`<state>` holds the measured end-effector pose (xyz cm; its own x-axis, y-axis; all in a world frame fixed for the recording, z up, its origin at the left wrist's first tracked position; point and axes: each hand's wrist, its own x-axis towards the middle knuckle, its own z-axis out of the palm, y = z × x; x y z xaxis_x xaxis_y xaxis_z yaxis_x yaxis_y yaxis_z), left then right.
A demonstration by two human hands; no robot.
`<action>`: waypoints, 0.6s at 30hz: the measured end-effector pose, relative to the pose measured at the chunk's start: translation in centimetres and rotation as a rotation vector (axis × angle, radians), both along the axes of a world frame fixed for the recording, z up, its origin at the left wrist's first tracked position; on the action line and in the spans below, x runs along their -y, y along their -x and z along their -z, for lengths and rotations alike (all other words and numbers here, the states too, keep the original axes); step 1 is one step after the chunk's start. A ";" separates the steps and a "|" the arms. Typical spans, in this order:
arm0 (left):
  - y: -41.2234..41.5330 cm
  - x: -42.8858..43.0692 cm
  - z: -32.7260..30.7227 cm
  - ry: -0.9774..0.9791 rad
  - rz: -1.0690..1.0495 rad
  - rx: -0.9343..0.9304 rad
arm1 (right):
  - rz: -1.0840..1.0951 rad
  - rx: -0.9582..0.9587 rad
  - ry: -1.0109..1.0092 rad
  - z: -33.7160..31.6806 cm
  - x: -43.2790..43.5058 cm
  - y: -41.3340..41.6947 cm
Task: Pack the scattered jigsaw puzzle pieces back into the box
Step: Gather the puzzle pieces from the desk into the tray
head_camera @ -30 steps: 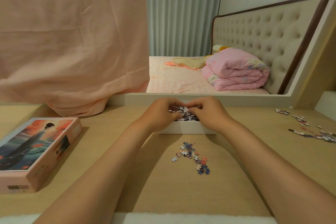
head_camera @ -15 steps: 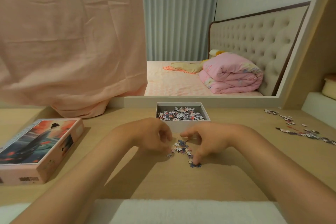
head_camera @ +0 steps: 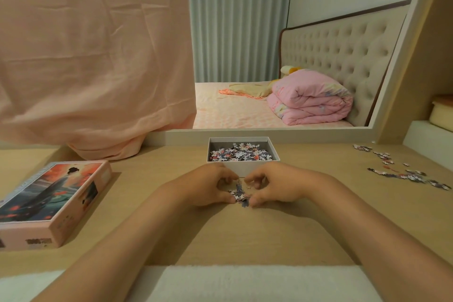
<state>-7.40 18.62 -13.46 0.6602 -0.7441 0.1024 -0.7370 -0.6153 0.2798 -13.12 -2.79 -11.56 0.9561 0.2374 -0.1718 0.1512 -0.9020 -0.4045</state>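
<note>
An open white box (head_camera: 255, 168) stands at the back middle of the wooden desk, with several puzzle pieces lying inside it. Just in front of the box, a small heap of puzzle pieces (head_camera: 240, 193) lies on the desk. My left hand (head_camera: 208, 186) and my right hand (head_camera: 274, 186) cup this heap from either side, fingers curled inward, thumbs touching its near edge. One loose pale piece (head_camera: 249, 187) sits between the fingertips. More scattered pieces (head_camera: 402, 169) lie far right on the desk.
The pink box lid (head_camera: 49, 201) with a painted figure lies at the left. A mirror with a white frame (head_camera: 269, 133) stands behind the box, and a peach cloth (head_camera: 93, 56) hangs over its left part. A white towel (head_camera: 245, 282) covers the desk's near edge.
Both hands came back from the box to the desk and closed in on the small heap, pushing the spread pieces into a tighter pile between them.
</note>
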 end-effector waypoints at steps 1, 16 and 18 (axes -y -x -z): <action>0.0 0.0 0.0 -0.005 0.011 0.000 | -0.009 0.003 0.056 0.0 0.3 -0.1; 1.5 1.0 0.2 -0.056 0.006 -0.048 | 0.050 0.027 -0.049 -0.8 1.7 0.4; 1.5 1.3 0.2 -0.020 0.021 -0.057 | 0.063 0.030 -0.080 -0.5 1.5 0.4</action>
<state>-8.93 17.31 -13.63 0.6485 -0.7596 0.0500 -0.7331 -0.6054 0.3098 -13.54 -4.30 -11.09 0.9741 0.1881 -0.1254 0.1083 -0.8752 -0.4715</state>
